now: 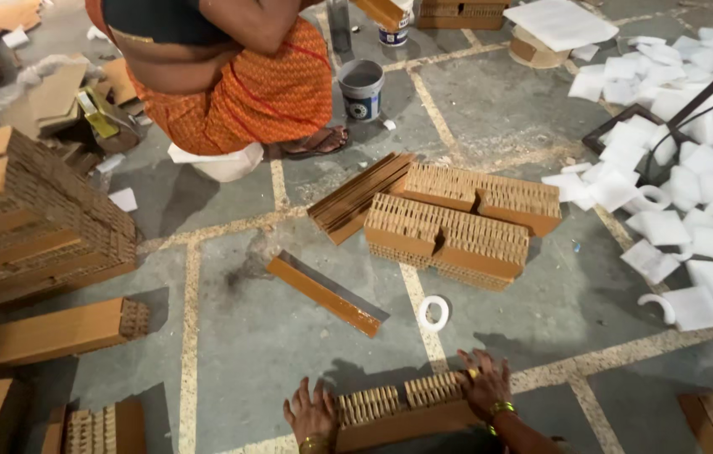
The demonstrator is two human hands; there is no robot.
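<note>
So open grey floor point(272, 336) lies just beyond the honeycomb cardboard block point(398, 410), which sits at the frame's bottom edge. Left hand point(310, 414) lies flat, fingers spread, on the block's left end; right hand point(484, 385) presses its right end with fingers curled over the top, neither closed around it. Block is brown, ribbed cells on top, smooth front face. Beyond it: one tape roll point(434, 312), one flat cardboard strip point(327, 294), two large honeycomb blocks point(457, 223), one grey bucket point(361, 88), another person crouching point(230, 84)
</note>
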